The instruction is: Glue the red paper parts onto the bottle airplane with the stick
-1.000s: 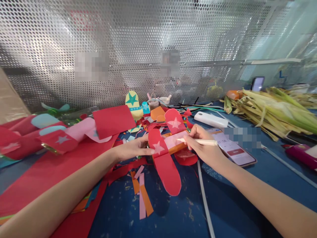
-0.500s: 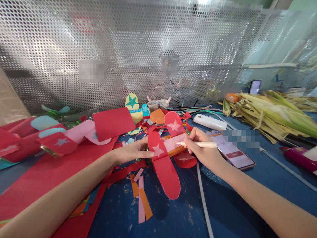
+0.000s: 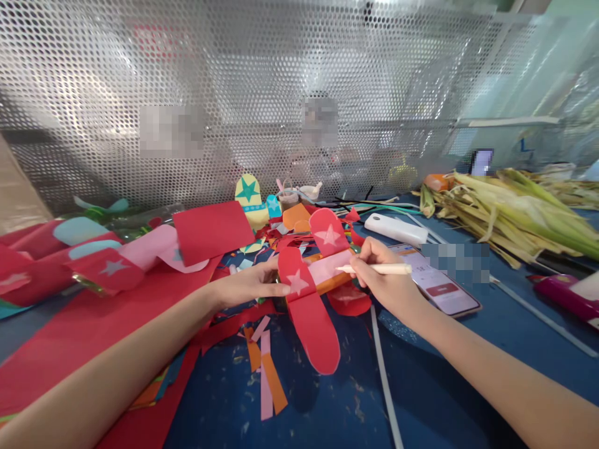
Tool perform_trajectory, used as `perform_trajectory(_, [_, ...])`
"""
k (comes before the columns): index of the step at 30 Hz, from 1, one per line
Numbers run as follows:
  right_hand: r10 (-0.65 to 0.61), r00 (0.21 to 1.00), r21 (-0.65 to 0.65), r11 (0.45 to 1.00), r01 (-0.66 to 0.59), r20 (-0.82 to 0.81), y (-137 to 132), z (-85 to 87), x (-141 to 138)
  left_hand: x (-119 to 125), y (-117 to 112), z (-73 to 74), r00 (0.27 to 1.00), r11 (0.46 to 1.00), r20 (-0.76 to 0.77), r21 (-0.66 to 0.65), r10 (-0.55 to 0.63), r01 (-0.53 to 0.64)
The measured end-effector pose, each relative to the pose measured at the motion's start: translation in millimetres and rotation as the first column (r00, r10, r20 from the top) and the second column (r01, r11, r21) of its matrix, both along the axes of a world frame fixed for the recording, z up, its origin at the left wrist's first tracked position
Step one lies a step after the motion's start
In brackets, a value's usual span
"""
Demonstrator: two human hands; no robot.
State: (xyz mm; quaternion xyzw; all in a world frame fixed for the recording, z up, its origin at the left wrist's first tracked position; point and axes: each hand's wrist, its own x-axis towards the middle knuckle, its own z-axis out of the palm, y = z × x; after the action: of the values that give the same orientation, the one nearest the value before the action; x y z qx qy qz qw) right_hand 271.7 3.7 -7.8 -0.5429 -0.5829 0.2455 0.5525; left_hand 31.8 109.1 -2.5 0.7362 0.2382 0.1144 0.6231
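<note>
My left hand (image 3: 253, 284) grips the left edge of a red paper plane (image 3: 316, 333), thumb on top near a pale star. The plane has rounded wings with pale stars and a pink strip (image 3: 328, 270) across its body, with orange paper along the strip's side. In my right hand (image 3: 379, 265) is a slim white pen (image 3: 394, 269), pinched between thumb and fingers. Its tip is at the pink strip; whether it touches the paper I cannot tell. The fingers under the plane are hidden.
Red paper sheets (image 3: 107, 330) and finished-looking red paper pieces lie left. Pink and orange strips (image 3: 267, 383) lie in front. Paper scraps and a yellow star piece (image 3: 248, 190) stand behind. Rightward are a phone (image 3: 444, 290), a white device (image 3: 395, 229), a cable and corn husks (image 3: 505, 212).
The pen in my right hand has shifted very slightly along the pink strip and tilted a little. My left hand keeps its hold on the paper plane.
</note>
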Motion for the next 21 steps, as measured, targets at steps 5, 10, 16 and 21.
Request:
perform_trajectory(5, [-0.015,1.0,0.009,1.0,0.015,0.011,0.1,0.6,0.3,0.9,-0.8,1.0,1.0,1.0,0.013,-0.027,-0.001,0.001])
perform_trajectory(10, [-0.012,1.0,0.002,1.0,0.012,0.015,0.3,2.1,-0.3,1.2,-0.3,-0.4,1.0,0.999,-0.004,-0.039,0.013,-0.013])
perform_trajectory(16, [-0.024,0.999,-0.001,1.0,0.024,0.029,-0.2,2.9,0.0,0.8,-0.5,0.2,1.0,1.0,-0.001,-0.029,0.009,-0.009])
perform_trajectory(21, [-0.025,0.999,0.029,0.999,0.024,0.04,0.1,2.7,0.3,0.9,-1.2,1.3,1.0,1.0,0.007,-0.017,0.012,-0.012])
